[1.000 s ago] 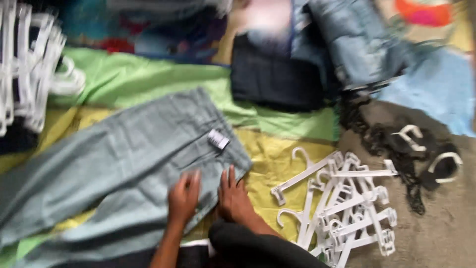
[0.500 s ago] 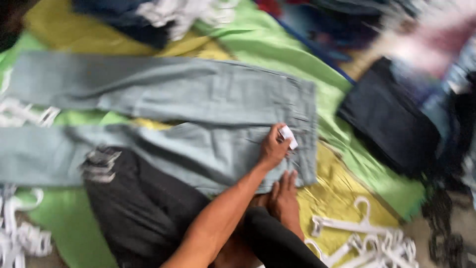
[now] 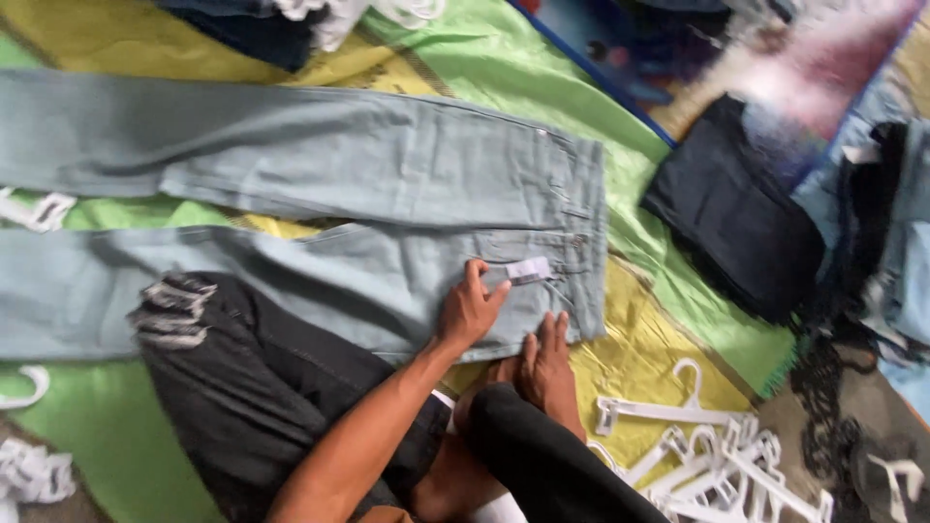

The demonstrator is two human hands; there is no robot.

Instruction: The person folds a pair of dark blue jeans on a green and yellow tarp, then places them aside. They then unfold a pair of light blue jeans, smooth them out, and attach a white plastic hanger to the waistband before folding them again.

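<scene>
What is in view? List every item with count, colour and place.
light grey-blue denim jeans: one, spread flat across the middle, waistband to the right.
white paper tag: one, on the jeans near the waistband.
folded dark navy garment: one, right of the jeans.
white plastic hangers: a pile, count unclear, lower right.
green and yellow cloth: under everything.
heap of clothes: top edge, dark and white.
black ripped trousers: on the person's leg, lower left.
left hand: on the jeans, fingertips at the tag.
right hand: on the jeans' lower edge.
</scene>
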